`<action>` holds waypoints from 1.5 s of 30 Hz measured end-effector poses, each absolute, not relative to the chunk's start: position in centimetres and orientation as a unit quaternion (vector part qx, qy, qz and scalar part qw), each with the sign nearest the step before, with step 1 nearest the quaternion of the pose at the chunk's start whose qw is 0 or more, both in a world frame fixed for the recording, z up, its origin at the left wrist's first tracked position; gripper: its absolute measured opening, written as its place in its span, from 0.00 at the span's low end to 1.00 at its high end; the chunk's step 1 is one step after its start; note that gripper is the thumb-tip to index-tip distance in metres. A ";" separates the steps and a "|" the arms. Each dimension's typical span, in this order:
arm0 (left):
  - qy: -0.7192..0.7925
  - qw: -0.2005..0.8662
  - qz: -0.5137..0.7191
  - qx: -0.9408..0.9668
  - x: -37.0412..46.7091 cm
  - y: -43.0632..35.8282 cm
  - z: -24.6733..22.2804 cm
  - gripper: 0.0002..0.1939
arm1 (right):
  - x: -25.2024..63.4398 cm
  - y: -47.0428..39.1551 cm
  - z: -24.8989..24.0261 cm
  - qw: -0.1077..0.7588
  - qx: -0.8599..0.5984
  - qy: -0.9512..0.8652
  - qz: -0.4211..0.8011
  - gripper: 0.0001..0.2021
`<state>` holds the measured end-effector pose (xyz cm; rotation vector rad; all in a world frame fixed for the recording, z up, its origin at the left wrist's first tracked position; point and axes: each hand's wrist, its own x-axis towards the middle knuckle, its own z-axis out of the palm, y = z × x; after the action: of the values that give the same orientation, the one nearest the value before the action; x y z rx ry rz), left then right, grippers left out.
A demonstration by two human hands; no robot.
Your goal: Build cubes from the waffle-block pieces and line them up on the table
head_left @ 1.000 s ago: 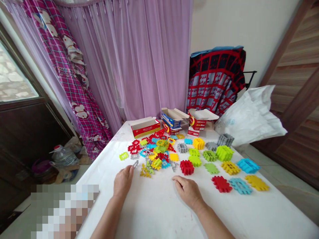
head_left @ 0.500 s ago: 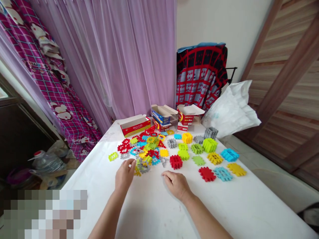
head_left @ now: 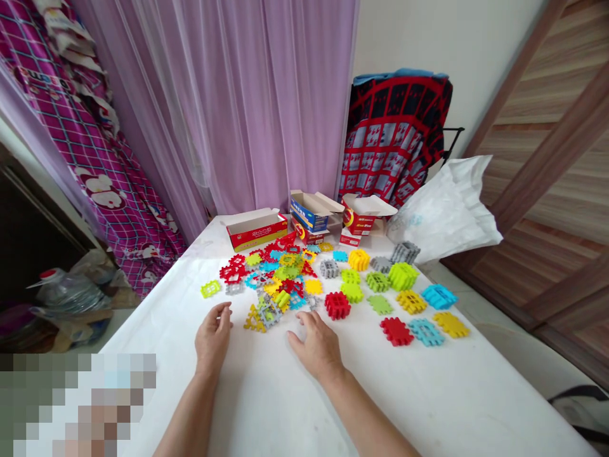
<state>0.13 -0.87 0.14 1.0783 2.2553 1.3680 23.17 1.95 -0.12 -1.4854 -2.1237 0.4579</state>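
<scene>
My left hand is just above the white table, its fingers loosely bent and apart with nothing seen in them. Right of it lies a yellow triangular piece, touching a grey square frame piece. My right hand has thumb and fingers spread, below a grey piece at the edge of a loose pile of interlocking plastic pieces. To its right stands a stack of red square pieces. A lone green frame piece lies beyond my left hand.
Sorted stacks stand on the right, among them green, blue and dark grey. Flat red and yellow pieces lie nearer. Open cardboard boxes line the back, beside a white sack.
My left hand has drawn back leftward from the grey and yellow pieces. My right hand has moved left towards the pile, and its fingers have spread. The view has shifted slightly.
</scene>
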 end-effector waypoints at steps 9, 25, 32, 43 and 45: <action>0.764 0.178 0.496 0.373 0.1 -0.4 -0.4 0.22 | 17.4 2.6 0.1 0.215 -0.593 -0.758 0.165 0.15; 0.769 0.178 0.468 0.397 0.1 0.2 -1.1 0.18 | 17.9 4.5 -0.2 0.306 -0.619 -0.658 0.301 0.08; 0.770 0.175 0.460 0.406 0.1 0.2 -1.0 0.17 | 22.8 5.5 3.9 0.292 -0.529 -0.767 0.217 0.14; 0.773 0.173 0.453 0.410 0.1 0.1 -1.4 0.17 | 24.4 6.4 3.5 0.143 -0.461 -0.862 0.154 0.17; 0.774 0.175 0.451 0.409 0.1 0.2 -1.4 0.17 | 25.5 6.3 3.6 0.126 -0.459 -0.868 0.144 0.17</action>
<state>0.12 0.17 -1.38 1.1576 2.1918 1.2787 25.51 6.32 3.59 -1.3358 -2.5274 0.4207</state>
